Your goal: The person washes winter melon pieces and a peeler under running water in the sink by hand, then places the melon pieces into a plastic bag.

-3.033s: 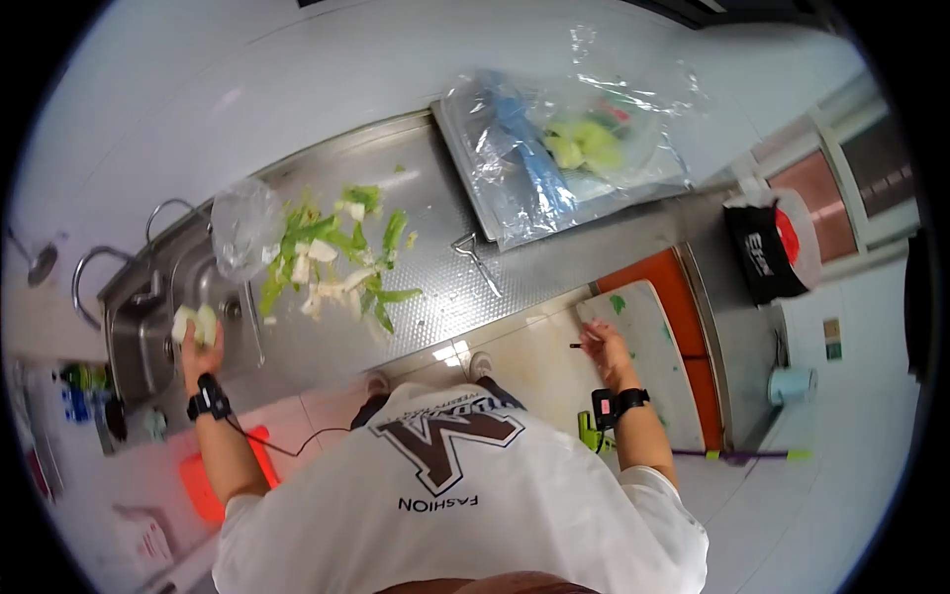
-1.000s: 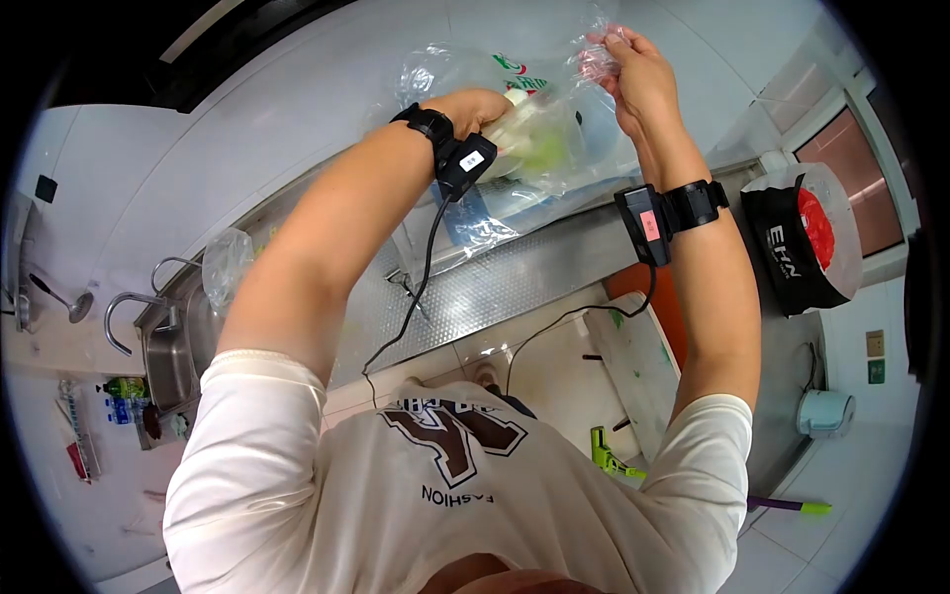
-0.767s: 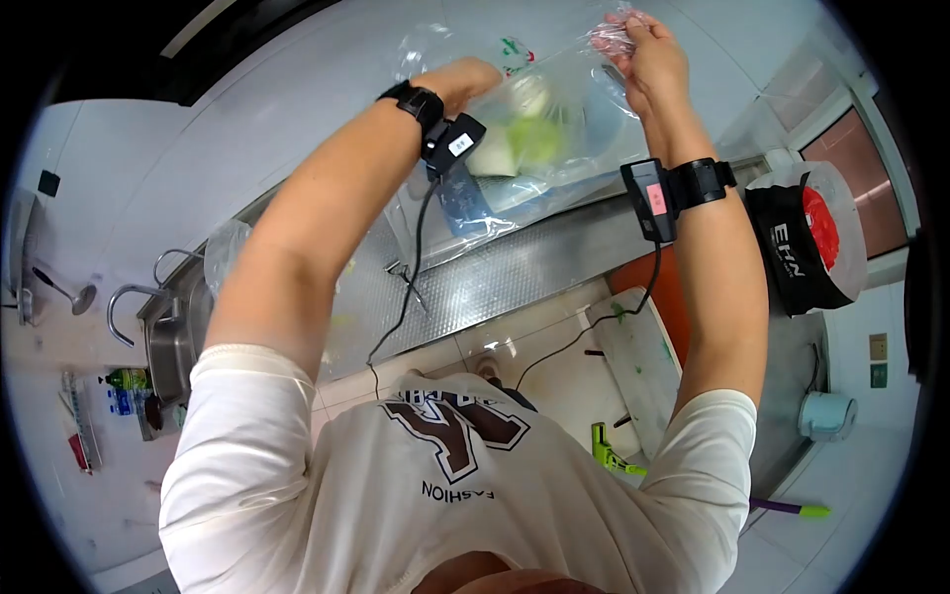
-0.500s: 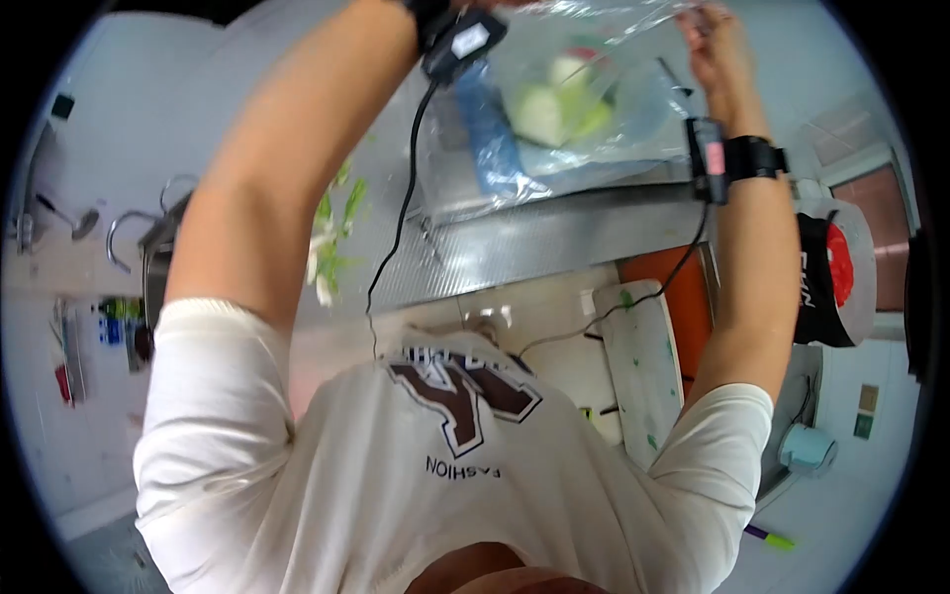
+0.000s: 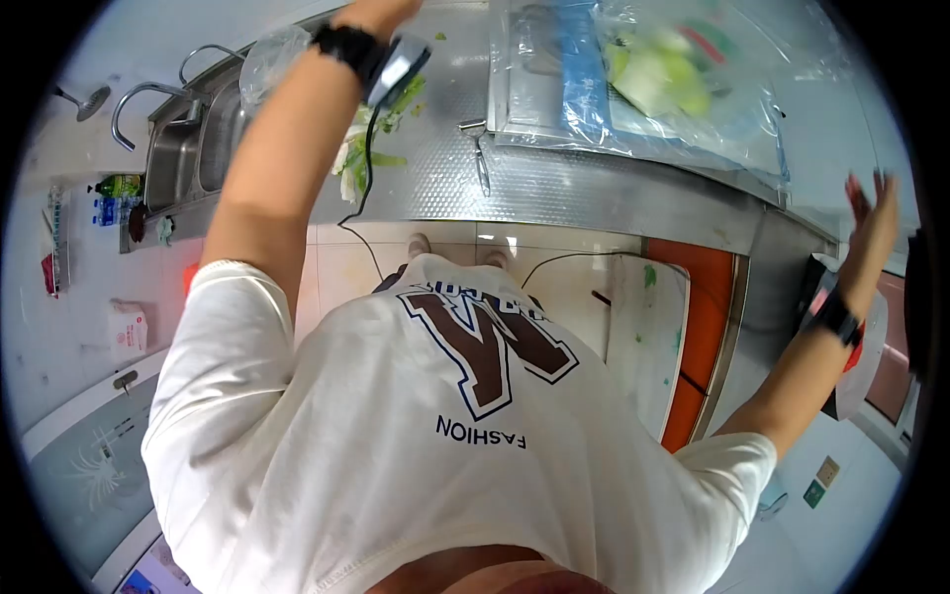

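At the top edge, my left hand (image 5: 389, 8) is partly cut off, above the metal counter; its fingers are out of frame. Far to the right, my right hand (image 5: 876, 220) is raised with its fingers apart and nothing in it, slightly blurred. Pale green vegetable pieces (image 5: 665, 79) lie inside a clear plastic bag (image 5: 737, 119) at the upper right, on a tray with blue plastic (image 5: 584, 74) under them. Green and white peelings (image 5: 353, 161) are scattered on the counter beside my left forearm. A metal peeler (image 5: 482, 158) lies between the peelings and the tray.
A double sink (image 5: 176, 158) with a curved faucet (image 5: 129, 104) is at the left. Near it rests a crumpled clear bag (image 5: 272, 64). A white board (image 5: 648, 346) leans by the orange cabinet (image 5: 698, 342). Bottles (image 5: 114, 210) stand at the far left.
Both hands have left the bag, my left going leftward, my right rightward and opening. The vegetable from my left hand three seconds ago no longer shows there. The view has shifted, with more peelings and sink showing.
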A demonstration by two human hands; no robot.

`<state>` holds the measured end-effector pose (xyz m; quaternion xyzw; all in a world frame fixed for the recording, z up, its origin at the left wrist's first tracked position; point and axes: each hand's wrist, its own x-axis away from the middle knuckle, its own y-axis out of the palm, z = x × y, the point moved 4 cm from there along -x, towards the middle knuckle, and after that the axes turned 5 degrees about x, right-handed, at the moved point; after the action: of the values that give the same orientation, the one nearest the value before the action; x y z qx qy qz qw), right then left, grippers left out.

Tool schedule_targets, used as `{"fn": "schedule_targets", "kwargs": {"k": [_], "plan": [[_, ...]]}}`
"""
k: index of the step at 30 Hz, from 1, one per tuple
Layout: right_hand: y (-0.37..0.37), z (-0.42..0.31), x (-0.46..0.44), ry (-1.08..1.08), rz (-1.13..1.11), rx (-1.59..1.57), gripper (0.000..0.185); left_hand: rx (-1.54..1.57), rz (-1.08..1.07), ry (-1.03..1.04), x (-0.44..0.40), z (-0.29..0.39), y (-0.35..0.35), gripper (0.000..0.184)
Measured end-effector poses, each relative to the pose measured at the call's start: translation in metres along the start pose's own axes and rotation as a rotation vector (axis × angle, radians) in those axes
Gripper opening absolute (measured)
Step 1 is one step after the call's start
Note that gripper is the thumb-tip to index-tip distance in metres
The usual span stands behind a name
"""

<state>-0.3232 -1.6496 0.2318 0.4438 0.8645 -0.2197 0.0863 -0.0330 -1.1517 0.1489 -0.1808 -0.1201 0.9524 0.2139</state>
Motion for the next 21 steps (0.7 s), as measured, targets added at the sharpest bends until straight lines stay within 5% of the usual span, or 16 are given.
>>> {"fn": "schedule_targets", "kwargs": {"k": [3,4,5,7,9,10,12,21], "plan": [[-0.05,0.1,0.046,0.127,-0.027,0.056,0.046,-0.142,-0.078,-0.48,0.082,-0.138,-0.003,0.023],[-0.065,0.155,0.065,0.445,-0.013,0.013,0.04,-0.104,-0.164,-0.553,0.109,-0.173,0.0,0.021],[-0.067,0.202,0.099,0.481,-0.084,-0.191,0.036,-0.103,-0.132,-0.616,0.132,-0.191,0.007,0.016],[-0.04,0.207,0.196,0.765,-0.287,-0.124,0.027,-0.091,-0.091,-0.689,0.168,-0.212,0.028,0.018],[-0.02,0.248,0.269,1.036,-0.218,-0.239,0.026,-0.361,-0.133,-0.305,0.177,-0.21,0.051,0.032],[-0.023,0.306,0.299,1.159,-0.17,-0.19,0.027,-0.357,-0.131,-0.31,0.176,-0.208,0.058,0.032],[0.008,0.294,0.345,1.281,-0.237,-0.194,0.031,-0.499,-0.22,-0.023,0.168,-0.19,0.074,0.043],[0.04,0.272,0.368,1.28,-0.329,-0.15,0.041,-0.841,-0.372,-0.008,0.181,-0.187,0.092,0.037]]}}
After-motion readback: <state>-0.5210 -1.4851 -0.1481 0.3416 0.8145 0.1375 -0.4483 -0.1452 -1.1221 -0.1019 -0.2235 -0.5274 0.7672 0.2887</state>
